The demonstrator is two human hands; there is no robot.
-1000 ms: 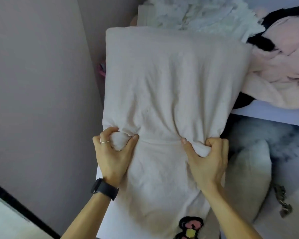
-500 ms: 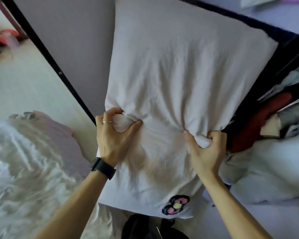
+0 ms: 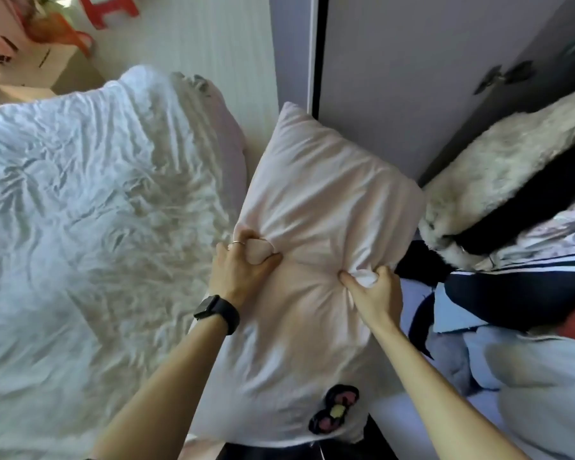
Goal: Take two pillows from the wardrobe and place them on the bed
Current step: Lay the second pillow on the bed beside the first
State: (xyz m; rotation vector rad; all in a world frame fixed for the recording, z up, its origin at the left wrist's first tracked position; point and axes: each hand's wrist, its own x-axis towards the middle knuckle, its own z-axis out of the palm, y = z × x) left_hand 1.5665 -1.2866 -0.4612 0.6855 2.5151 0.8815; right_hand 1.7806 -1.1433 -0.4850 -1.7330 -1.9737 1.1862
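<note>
A pale pink pillow [image 3: 316, 207] with a small flower patch near its lower edge hangs in front of me, held up in the air. My left hand [image 3: 243, 263], with a ring and a black watch, is bunched into the fabric on its left side. Gripping a fold on the pillow's right side is my right hand [image 3: 372, 287]. The bed [image 3: 90, 210], covered in crumpled white bedding, lies to the left of the pillow. The open wardrobe [image 3: 512, 247] is on the right, stuffed with clothes and bedding.
A grey wardrobe door [image 3: 395, 68] stands behind the pillow. A fluffy white and black item [image 3: 498, 180] sits on the wardrobe shelf. Pink and red things [image 3: 30, 31] are at the far top left beyond the bed.
The pillow has come out of the wardrobe and swung left toward the bed, with both hands keeping the same grip. My view has turned from the wardrobe shelf to the bed.
</note>
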